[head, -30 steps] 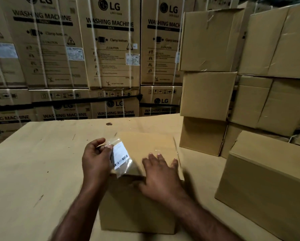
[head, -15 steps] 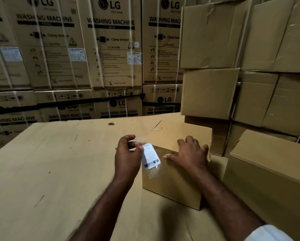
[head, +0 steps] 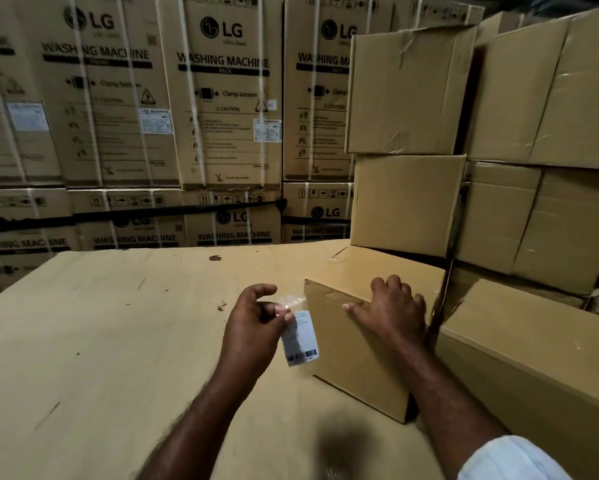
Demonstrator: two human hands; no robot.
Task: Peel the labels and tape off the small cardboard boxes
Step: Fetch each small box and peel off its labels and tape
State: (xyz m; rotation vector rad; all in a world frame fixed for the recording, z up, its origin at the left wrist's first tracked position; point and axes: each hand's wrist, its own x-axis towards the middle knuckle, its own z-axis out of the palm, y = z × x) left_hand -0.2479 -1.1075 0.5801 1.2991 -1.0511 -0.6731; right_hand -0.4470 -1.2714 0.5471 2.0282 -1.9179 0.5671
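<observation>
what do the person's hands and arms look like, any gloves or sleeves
No gloves: the left hand and right hand are bare, with no watch or ring showing. The left forearm is uncovered to the frame edge. The right arm carries a pale, whitish sleeve that ends well above the wrist.

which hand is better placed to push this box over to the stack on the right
Right. The right hand rests on top of the box, on the side nearest the stack. The left hand is off the box and pinches the label.
</observation>
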